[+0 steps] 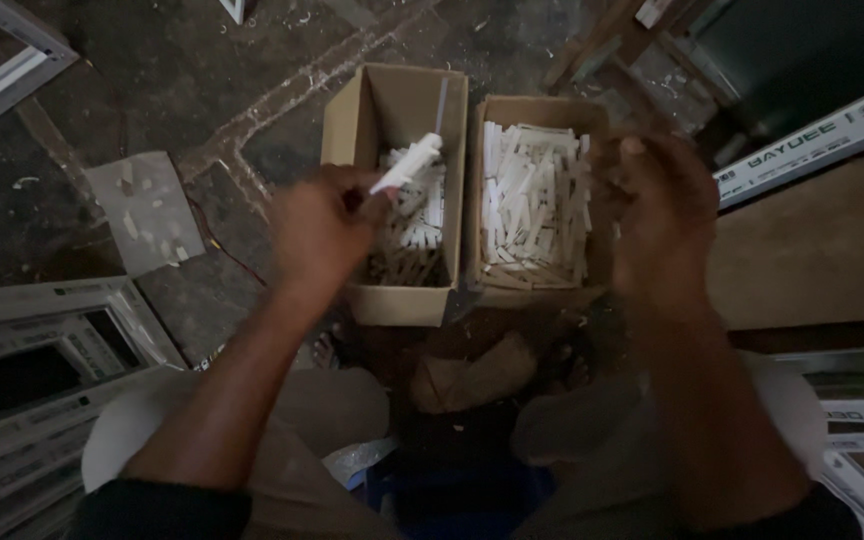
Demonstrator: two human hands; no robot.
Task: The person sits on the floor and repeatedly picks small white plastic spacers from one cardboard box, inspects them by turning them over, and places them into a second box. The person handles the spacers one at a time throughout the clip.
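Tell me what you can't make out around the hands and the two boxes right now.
Head view only:
- Right hand: motion-blurred and dark; whether it holds anything is unclear.
- Left hand: its grip hides the lower end of the white piece.
- Right box: near right corner hidden behind the right hand.
- Left box: dim light hides the darker pieces at its near end.

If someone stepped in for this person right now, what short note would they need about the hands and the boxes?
Left hand: closed on one white plastic piece, held above the left cardboard box.
Right hand: raised beside the right cardboard box; blurred, so whether it holds anything cannot be told.
Boxes: side by side on the floor, both open. The left is partly filled with white pieces, the right fuller.
Done or left: not shown by this view.
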